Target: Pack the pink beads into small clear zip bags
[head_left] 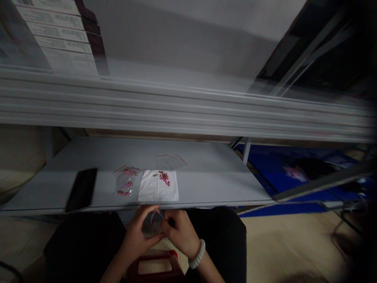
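Below the shelf's front edge, over the lap, my left hand (138,230) curves around a small clear zip bag (153,222) with a reddish strip at its mouth. My right hand (179,230), a pale beaded bracelet on its wrist, has its fingers closed at the bag's right side; whether anything else is in them is hidden. Just beyond, on the shelf, a white paper sheet (157,192) bears a small pile of pink and darker beads (165,177). Left of the sheet lie filled clear bags (125,181) with pink pieces inside. Flat clear bags (171,160) lie behind the sheet.
A black tablet (81,189) lies at the left of the grey lower shelf (206,177). The upper shelf's edge (176,106) runs across in front, with stacked boxes (61,35) above it. A red stool (153,267) shows between the legs. Blue surfaces (265,165) are at right.
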Available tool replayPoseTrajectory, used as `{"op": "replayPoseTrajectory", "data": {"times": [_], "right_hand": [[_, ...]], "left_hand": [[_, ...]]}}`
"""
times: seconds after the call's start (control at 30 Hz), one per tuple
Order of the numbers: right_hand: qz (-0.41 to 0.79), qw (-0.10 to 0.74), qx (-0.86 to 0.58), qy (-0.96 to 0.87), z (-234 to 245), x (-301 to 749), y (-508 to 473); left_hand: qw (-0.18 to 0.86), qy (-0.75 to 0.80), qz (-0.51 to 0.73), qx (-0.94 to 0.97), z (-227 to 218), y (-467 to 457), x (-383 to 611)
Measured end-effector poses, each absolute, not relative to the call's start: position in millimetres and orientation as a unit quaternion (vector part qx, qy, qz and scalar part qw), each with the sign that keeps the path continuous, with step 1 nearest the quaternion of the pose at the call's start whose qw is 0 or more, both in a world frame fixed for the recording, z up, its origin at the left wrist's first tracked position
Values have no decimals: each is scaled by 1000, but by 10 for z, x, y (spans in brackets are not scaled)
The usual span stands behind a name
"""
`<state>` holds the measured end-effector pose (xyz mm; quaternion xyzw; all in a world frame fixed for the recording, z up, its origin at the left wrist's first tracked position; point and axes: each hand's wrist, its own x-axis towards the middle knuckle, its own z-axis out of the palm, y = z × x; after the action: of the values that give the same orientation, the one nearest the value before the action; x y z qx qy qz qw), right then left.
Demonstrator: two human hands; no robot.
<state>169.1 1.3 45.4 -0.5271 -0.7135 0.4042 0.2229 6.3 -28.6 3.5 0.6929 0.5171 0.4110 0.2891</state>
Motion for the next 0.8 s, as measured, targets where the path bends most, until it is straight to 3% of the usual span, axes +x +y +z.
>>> {"op": "replayPoseTrajectory", "data": {"times": [0.23, 0.47, 0.63, 0.8], "right_hand": [[392, 368, -468, -702, 599, 1652, -53], [447, 377, -426, -690, 487, 1565, -88], [519, 515, -425, -534, 250, 1619, 268], [455, 610, -472, -444, -141, 1592, 941]], "left_hand": [[248, 553, 446, 658, -33, -266, 73], [204, 555, 434, 679, -25, -192, 62], [184, 547, 428, 695, 31, 82, -21], [158, 556, 330, 747, -4, 604, -52]]}}
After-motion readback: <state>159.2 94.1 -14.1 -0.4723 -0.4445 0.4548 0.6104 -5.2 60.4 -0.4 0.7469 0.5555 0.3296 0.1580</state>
